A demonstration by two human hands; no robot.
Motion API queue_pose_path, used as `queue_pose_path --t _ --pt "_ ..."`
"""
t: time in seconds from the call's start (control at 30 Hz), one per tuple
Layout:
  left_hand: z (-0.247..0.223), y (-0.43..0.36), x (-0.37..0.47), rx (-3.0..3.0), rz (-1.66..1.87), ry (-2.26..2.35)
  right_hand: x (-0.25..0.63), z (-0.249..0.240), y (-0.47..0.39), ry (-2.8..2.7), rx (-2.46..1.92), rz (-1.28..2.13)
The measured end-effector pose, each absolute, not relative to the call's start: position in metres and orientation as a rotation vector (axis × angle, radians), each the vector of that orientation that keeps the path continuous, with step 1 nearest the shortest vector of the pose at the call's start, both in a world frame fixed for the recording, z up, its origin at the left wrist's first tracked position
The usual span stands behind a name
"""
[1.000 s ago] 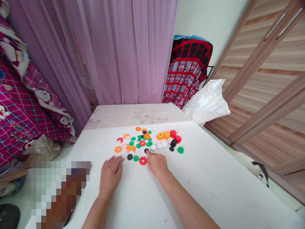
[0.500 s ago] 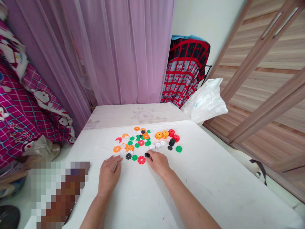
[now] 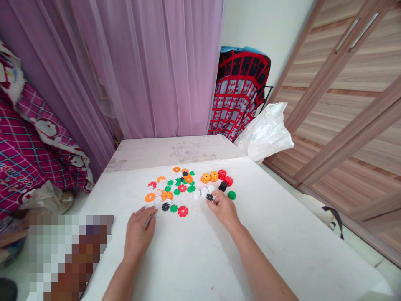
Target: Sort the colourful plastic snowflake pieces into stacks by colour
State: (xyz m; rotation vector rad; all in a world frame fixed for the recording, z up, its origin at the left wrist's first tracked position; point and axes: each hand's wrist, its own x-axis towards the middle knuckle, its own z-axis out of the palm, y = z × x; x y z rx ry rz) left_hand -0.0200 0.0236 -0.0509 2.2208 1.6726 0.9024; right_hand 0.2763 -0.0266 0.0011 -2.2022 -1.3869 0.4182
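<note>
In the head view, my right hand (image 3: 224,210) pinches a black snowflake disc (image 3: 209,197), a small round plastic piece with a notched edge, just in front of a row of white discs (image 3: 204,191). My left hand (image 3: 140,229) rests palm down on the cloth, fingers stretched out, the tips beside pale discs (image 3: 157,212). Between the hands lie a red disc (image 3: 183,211), a green disc (image 3: 173,208) and another black disc (image 3: 165,206). Behind them spreads a mixed scatter of orange, green, red and white discs, including an orange disc (image 3: 150,197).
Grouped discs stand at the right: orange stacks (image 3: 206,178), red stacks (image 3: 228,181), a black stack (image 3: 223,186) and a green stack (image 3: 232,195). A white plastic bag (image 3: 266,131) sits at the table's far right corner. White cloth (image 3: 175,259) covers the table.
My right hand has moved to the right with the black disc, from beside the red disc to the white row. My left hand stays by the pale discs. The view has shifted slightly.
</note>
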Motion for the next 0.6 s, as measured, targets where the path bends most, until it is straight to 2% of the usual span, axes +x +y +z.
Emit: queue_pose_path --t 0.23,0.6 --pt "-0.051 0.024 -0.021 2.252 0.914 1.666 0.307 0.005 -0.029 -1.262 -2.563 0.216" --pt "-0.05 0.026 -0.023 2.288 0.884 1.686 0.296 -0.005 -0.041 -1.388 -2.643 0.138"
